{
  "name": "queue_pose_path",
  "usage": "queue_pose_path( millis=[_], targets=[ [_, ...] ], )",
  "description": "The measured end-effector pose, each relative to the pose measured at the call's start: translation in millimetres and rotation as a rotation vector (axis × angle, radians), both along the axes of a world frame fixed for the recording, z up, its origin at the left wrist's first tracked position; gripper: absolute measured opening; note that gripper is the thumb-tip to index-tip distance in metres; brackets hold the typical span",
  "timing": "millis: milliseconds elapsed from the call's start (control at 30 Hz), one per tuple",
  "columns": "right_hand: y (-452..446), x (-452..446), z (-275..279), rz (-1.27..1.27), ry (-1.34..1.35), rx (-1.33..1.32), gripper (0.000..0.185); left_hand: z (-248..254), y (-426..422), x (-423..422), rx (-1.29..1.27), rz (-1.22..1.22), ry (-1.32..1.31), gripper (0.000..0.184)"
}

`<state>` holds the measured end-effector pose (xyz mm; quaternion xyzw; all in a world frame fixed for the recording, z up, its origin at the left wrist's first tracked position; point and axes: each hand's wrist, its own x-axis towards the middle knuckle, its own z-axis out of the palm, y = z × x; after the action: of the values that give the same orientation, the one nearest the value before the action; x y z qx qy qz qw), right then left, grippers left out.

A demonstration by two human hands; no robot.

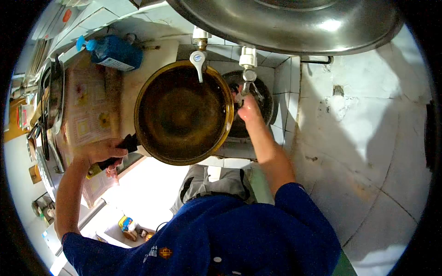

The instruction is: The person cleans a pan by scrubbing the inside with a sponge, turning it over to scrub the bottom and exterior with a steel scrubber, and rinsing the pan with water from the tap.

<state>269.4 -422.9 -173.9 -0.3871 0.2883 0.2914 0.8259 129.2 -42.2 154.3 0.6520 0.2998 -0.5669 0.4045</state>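
A large round frying pan (177, 112), brown and stained inside, is tilted toward me over the sink area. My left hand (103, 152) is closed round its black handle (132, 143) at the lower left. At the pan's right edge, my right hand (249, 109) is closed beside a dark piece, directly under the right tap (249, 73). The tap and the pan rim hide some of those fingers, so what they grip is unclear. The left tap (198, 57), with a white lever, overhangs the pan's top edge.
Behind the right hand lies a dark round basin (262, 92) within white tiles. A large metal bowl (294, 27) hangs overhead. A blue pump bottle (116, 52) lies at the upper left, near a patterned mat (87, 108). Pans (54, 92) stand at the far left. A tiled wall (368, 138) bounds the right.
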Motion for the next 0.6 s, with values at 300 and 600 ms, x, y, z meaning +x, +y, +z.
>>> queue_pose_path(
  millis=[300, 600],
  targets=[
    [22.7, 16.0, 52.2, 0.515, -0.516, -1.260, 0.056, -12.0, 1.6, 23.7, -0.108, -0.042, 0.099, 0.028],
    [-46.2, 1.5, 83.2, 0.807, -0.109, -0.738, 0.096, -29.7, -2.5, 69.9, 0.016, -0.470, 0.065, 0.036]
  ],
)
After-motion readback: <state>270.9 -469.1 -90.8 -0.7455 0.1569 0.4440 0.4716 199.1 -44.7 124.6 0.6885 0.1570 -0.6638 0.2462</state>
